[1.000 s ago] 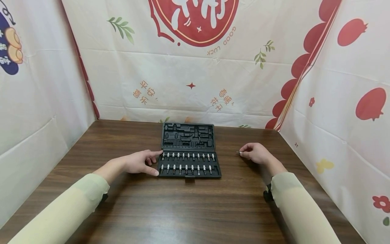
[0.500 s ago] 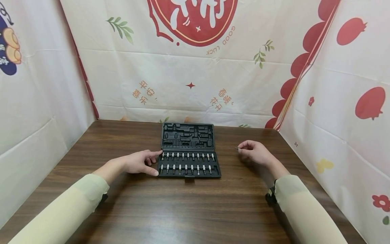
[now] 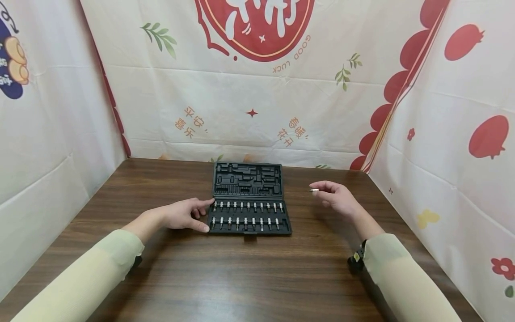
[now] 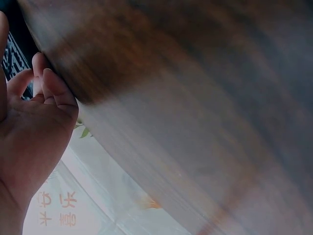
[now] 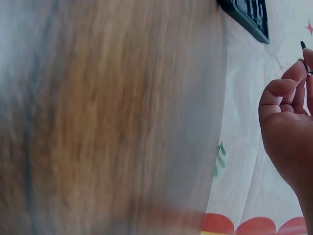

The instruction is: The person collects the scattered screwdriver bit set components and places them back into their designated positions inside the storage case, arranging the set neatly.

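A black plastic case point(image 3: 250, 214) lies unfolded on the table, with two rows of silver bit sockets point(image 3: 246, 221) in its near half. My left hand point(image 3: 181, 213) rests at the case's left edge, index fingertip at the upper corner and thumb at the lower one. In the left wrist view the other fingers of this hand bend loosely beside the case. To the right of the case, my right hand point(image 3: 337, 198) pinches a single bit socket point(image 3: 314, 190) between thumb and fingertips, above the table. Its silver end and darker tip point left.
The case's lid point(image 3: 248, 180) lies back with moulded recesses. A brown wooden table point(image 3: 225, 277) reaches to a printed cloth point(image 3: 225, 89) hung behind it and at both sides. A dark latch tab point(image 3: 251, 238) sticks out at the case's front.
My right hand has lifted slightly and turned, and the bit socket in its fingertips has risen a little and moved left. My left hand and the case have stayed in place.
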Tool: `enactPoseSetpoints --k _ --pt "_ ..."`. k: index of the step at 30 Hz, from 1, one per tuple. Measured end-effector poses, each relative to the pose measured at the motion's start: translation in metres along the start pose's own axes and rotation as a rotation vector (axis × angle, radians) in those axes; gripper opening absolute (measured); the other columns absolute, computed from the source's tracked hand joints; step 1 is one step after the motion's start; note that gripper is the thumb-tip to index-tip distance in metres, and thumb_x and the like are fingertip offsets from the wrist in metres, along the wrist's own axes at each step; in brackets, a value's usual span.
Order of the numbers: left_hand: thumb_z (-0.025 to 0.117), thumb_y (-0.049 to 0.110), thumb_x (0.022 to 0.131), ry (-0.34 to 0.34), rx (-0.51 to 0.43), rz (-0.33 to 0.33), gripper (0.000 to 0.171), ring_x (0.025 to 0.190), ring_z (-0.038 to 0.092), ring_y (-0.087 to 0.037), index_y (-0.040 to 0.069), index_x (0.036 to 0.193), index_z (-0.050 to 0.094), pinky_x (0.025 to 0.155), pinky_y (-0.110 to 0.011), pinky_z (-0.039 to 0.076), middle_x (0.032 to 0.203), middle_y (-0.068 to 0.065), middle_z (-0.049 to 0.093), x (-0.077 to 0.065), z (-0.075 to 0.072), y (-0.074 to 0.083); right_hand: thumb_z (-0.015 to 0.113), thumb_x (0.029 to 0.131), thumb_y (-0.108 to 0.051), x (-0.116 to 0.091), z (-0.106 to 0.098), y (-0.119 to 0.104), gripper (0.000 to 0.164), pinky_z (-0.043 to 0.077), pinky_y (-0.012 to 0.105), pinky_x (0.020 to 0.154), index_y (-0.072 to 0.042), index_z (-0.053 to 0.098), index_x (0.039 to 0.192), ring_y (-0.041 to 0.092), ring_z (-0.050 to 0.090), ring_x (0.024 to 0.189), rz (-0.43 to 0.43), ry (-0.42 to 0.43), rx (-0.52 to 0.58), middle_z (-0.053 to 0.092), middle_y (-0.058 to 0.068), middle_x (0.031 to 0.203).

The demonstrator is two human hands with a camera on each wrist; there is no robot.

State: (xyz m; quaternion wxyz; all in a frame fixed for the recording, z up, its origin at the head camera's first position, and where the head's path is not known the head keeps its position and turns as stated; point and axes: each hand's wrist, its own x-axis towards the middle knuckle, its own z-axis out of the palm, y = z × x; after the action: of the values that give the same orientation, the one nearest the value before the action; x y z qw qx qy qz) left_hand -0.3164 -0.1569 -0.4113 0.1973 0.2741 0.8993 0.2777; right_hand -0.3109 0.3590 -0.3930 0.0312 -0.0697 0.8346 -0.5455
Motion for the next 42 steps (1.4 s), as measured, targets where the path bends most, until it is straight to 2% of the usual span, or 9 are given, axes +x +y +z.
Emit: enactPoseSetpoints --k 5,9,12,18,21,25,29,37,42 --pt "0.086 0.047 0.095 -0.001 -0.002 -0.007 0.101 0.118 0.06 -0.021 0.014 0.174 0.033 0.106 -0.046 0.047 0.135 -0.009 0.063 0.0 0.0 0.001 0.074 0.107 -0.019 -0.002 0.008 -0.004 0.033 0.051 0.026 0.073 0.0 0.068 0.133 0.01 0.054 0.079 -0.008 -0.006 0.112 0.067 -0.011 0.099" --pt "0.087 0.046 0.096 -0.003 0.004 -0.001 0.101 0.118 0.061 -0.021 0.013 0.174 0.033 0.106 -0.046 0.047 0.134 -0.01 0.063 -0.001 0.0 0.001 0.073 0.108 -0.022 -0.003 0.01 -0.008 0.03 0.054 0.024 0.074 -0.005 0.073 0.133 0.011 0.059 0.084 -0.009 -0.001 0.138 0.078 -0.011 0.113" --pt "0.086 0.046 0.096 -0.003 0.006 0.001 0.1 0.118 0.061 -0.021 0.013 0.174 0.033 0.106 -0.046 0.047 0.134 -0.01 0.063 -0.001 0.001 0.001 0.069 0.11 -0.021 -0.005 0.01 -0.011 0.027 0.052 0.022 0.069 -0.008 0.074 0.133 0.009 0.061 0.083 -0.026 -0.007 0.206 0.08 -0.009 0.125" --pt "0.086 0.045 0.096 0.005 0.01 0.011 0.101 0.118 0.061 -0.02 0.012 0.174 0.032 0.108 -0.047 0.047 0.133 -0.009 0.063 0.001 0.002 0.0 0.065 0.113 -0.018 -0.006 0.007 -0.015 0.023 0.046 0.019 0.061 -0.017 0.074 0.134 0.004 0.056 0.07 -0.054 -0.015 0.366 0.08 -0.006 0.117" --pt "0.086 0.045 0.096 0.006 0.011 0.015 0.101 0.118 0.062 -0.02 0.012 0.174 0.032 0.108 -0.047 0.047 0.132 -0.009 0.063 0.001 0.002 -0.001 0.065 0.113 -0.02 -0.006 0.007 -0.016 0.023 0.047 0.02 0.063 -0.021 0.067 0.136 0.004 0.055 0.071 -0.058 -0.022 0.372 0.079 -0.008 0.116" --pt "0.086 0.046 0.096 0.006 0.016 0.014 0.101 0.118 0.062 -0.02 0.012 0.174 0.032 0.108 -0.047 0.048 0.133 -0.008 0.063 0.002 0.001 -0.001 0.065 0.113 -0.018 -0.007 0.008 -0.015 0.018 0.046 0.021 0.063 -0.018 0.061 0.13 0.004 0.053 0.069 -0.069 -0.025 0.36 0.081 -0.007 0.113" --pt "0.086 0.047 0.096 0.002 0.015 0.013 0.102 0.119 0.062 -0.021 0.013 0.175 0.032 0.108 -0.047 0.047 0.133 -0.008 0.063 0.002 0.002 -0.002 0.068 0.111 -0.019 -0.007 0.011 -0.014 0.017 0.046 0.02 0.062 -0.018 0.065 0.128 0.004 0.054 0.069 -0.067 -0.024 0.326 0.083 -0.008 0.114" --pt "0.086 0.046 0.096 -0.001 0.014 0.017 0.102 0.121 0.062 -0.022 0.012 0.175 0.031 0.109 -0.049 0.048 0.133 -0.009 0.063 0.001 0.001 -0.001 0.071 0.108 -0.012 -0.009 0.022 -0.016 0.018 0.056 0.017 0.073 -0.018 0.072 0.126 0.0 0.073 0.097 -0.074 -0.062 0.283 0.083 -0.009 0.116" --pt "0.085 0.046 0.096 0.001 0.015 0.013 0.101 0.121 0.062 -0.022 0.013 0.175 0.031 0.109 -0.048 0.048 0.133 -0.009 0.063 0.002 0.001 -0.002 0.078 0.105 -0.018 -0.009 0.031 -0.015 0.025 0.053 0.024 0.071 -0.012 0.071 0.129 0.009 0.066 0.086 -0.044 -0.063 0.171 0.082 -0.005 0.111"
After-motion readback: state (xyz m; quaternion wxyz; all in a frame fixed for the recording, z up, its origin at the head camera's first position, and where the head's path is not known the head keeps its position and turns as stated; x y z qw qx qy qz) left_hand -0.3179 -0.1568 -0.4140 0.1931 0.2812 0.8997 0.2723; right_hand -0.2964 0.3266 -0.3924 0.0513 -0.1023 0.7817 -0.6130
